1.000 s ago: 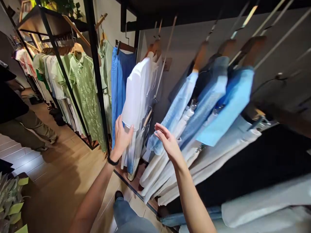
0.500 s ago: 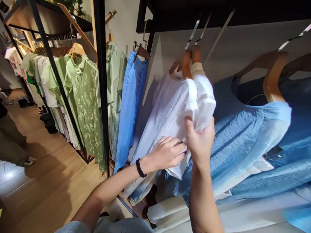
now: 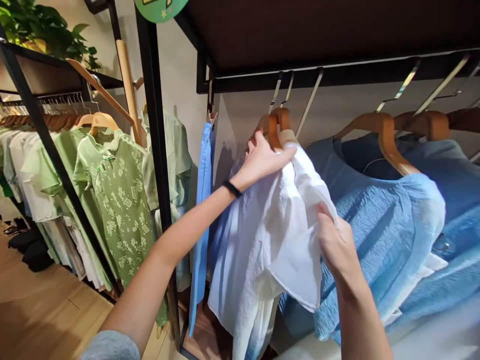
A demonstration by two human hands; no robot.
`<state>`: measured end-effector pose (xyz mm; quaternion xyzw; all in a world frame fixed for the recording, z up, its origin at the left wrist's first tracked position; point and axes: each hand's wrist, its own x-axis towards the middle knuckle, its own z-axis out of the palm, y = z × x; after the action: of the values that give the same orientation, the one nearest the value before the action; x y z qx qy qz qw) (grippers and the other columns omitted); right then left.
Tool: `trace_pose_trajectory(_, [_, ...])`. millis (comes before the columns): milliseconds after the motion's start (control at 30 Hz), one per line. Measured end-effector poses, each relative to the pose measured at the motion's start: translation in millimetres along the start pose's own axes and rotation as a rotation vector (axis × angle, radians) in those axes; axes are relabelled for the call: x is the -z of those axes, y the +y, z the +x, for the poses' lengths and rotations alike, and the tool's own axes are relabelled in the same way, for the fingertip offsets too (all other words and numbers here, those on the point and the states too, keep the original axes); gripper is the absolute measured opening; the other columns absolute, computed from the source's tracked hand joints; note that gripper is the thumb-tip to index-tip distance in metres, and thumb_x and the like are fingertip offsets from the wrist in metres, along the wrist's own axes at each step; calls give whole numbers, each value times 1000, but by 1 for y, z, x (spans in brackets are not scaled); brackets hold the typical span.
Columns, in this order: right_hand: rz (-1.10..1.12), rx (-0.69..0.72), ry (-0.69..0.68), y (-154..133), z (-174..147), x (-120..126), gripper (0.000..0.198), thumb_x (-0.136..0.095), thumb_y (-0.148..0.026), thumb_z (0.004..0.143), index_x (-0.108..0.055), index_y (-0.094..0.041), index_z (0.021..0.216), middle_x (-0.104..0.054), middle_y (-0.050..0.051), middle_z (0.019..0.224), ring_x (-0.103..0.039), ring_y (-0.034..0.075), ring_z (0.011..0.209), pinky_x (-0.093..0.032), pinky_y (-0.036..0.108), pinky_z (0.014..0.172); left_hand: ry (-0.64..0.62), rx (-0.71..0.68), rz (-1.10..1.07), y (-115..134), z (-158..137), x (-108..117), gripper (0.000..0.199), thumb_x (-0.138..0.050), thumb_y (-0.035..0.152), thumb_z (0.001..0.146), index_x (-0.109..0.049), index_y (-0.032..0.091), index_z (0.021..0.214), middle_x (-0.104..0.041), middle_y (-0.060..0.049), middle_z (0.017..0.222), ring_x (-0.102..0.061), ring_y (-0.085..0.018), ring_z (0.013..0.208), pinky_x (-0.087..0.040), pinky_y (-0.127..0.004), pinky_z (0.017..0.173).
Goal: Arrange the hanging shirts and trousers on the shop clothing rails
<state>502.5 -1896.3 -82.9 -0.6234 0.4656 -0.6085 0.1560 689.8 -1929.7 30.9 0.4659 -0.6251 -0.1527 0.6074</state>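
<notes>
Two white shirts hang close together on wooden hangers. My left hand lies across the neck and shoulder of the nearer white shirt, just below its wooden hanger, thumb stretched to the right and apart from the fingers. A black band circles that wrist. My right hand is closed, pinching the sleeve edge of the farther white shirt and drawing it out to the right. Part of the nearer shirt's collar is hidden behind my left hand.
Blue tops hang close on the right. Light-blue trousers hang at the left end, beside a black upright post. Past it are green garments on another rack. A dark shelf lies overhead.
My left hand has risen from the shirt's lower front to its neck area. My right hand has shifted right and slightly down, spreading the white sleeve. The view has turned and shows more shelf.
</notes>
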Motion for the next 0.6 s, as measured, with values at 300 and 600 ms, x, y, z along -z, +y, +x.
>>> trace_pose_trajectory(300, [198, -72, -76, -36, 8, -2, 35, -45, -26, 94, -63, -2, 113, -67, 8, 92, -58, 13, 80, -41, 21, 70, -311, 91, 166, -3, 31, 46, 49, -48, 21, 99, -36, -21, 121, -65, -19, 100, -65, -36, 108, -52, -46, 86])
trace_pose_trajectory(600, [315, -119, -206, -35, 10, 11, 32, -46, -24, 96, -62, -2, 112, -68, 8, 89, -61, 14, 78, -45, 21, 68, -246, -61, 461, -17, 44, 64, 45, -41, -2, 94, -43, -3, 138, -61, -13, 109, -63, -31, 115, -43, -52, 102])
